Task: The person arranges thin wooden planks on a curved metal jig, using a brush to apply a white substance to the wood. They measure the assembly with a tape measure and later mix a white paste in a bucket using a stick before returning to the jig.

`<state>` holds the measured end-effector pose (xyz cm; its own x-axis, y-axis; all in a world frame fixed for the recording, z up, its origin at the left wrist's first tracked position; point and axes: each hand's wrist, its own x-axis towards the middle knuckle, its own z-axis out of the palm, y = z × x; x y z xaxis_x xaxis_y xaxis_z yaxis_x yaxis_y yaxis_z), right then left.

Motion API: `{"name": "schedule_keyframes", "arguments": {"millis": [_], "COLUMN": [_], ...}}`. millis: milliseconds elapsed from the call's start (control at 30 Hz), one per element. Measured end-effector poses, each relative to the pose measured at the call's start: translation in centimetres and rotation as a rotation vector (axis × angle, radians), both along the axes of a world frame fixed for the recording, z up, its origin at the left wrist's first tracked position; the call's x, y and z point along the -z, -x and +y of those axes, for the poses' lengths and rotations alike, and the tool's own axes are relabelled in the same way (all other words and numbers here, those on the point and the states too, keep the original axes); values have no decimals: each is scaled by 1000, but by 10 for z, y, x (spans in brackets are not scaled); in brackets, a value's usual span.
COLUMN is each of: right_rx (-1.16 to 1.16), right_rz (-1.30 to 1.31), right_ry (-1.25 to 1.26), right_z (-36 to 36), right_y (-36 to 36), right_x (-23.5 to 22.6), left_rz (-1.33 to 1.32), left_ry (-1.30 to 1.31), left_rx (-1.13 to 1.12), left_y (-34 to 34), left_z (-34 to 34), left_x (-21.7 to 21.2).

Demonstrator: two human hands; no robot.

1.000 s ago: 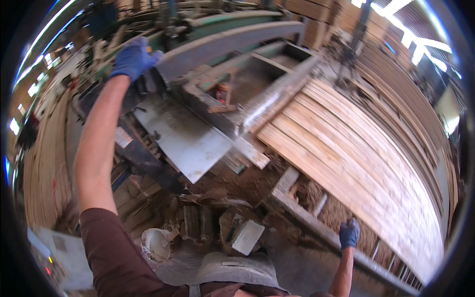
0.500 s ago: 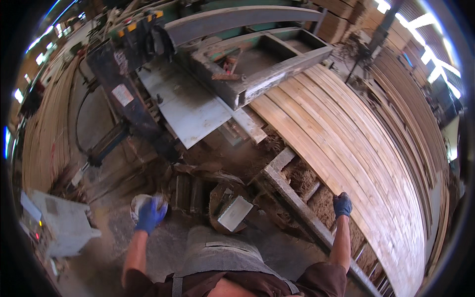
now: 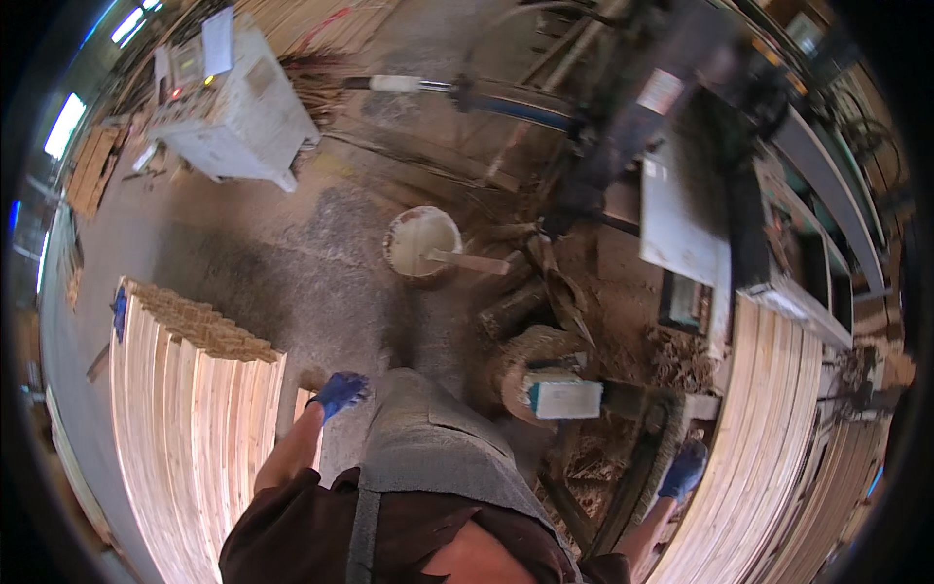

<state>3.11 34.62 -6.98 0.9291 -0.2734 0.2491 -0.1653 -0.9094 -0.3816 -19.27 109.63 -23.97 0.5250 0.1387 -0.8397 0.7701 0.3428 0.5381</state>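
Observation:
My left hand [image 3: 341, 391], in a blue glove, is held out beside a tall stack of pale wooden boards [image 3: 190, 419]. Its fingers look stretched out, somewhat blurred, and nothing shows in them. On the other side, my gloved right hand [image 3: 684, 470] is at the near edge of a row of long planks [image 3: 764, 409] that runs toward the machine. Its fingers are blurred and partly turned away, so their grip on the plank edge does not show.
Ahead on the floor is a round bucket [image 3: 422, 243] with a stick across its rim. A white box [image 3: 569, 399] rests on a stump-like stand close by. Farther off are a control cabinet [image 3: 233, 107] and a machine with a metal plate [image 3: 686, 209]. Shavings [image 3: 681, 365] lie near the planks.
The view has swung to the left, bringing the board stack into sight. My left hand has moved from in front of the bucket to beside that stack; my right hand stays by the planks' edge.

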Motion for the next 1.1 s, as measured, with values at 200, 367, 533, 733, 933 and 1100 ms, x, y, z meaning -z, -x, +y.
{"name": "schedule_keyframes", "arguments": {"millis": [200,367,533,733,933,1100], "right_rx": [-429,-818,-1039,-1040,-1322,-1438], "right_rz": [214,1005,1085,762,445,354], "right_ry": [-43,-387,-155,-311,-479,-353], "right_z": [354,500,665,861,1114,1265], "right_y": [-38,-37,-74,-183,-328,-458], "right_x": [71,169,118,113,-22,-77], "left_rz": [-200,-311,-405,-156,187,485], "left_ry": [-169,-50,-268,-248,219,281], "left_rx": [13,-377,-242,-273,-851,-808], "left_y": [9,-33,-82,-81,-42,-105], "left_z": [109,216,352,497,592,659], "left_x": [11,-16,-30,2,15,42]}}
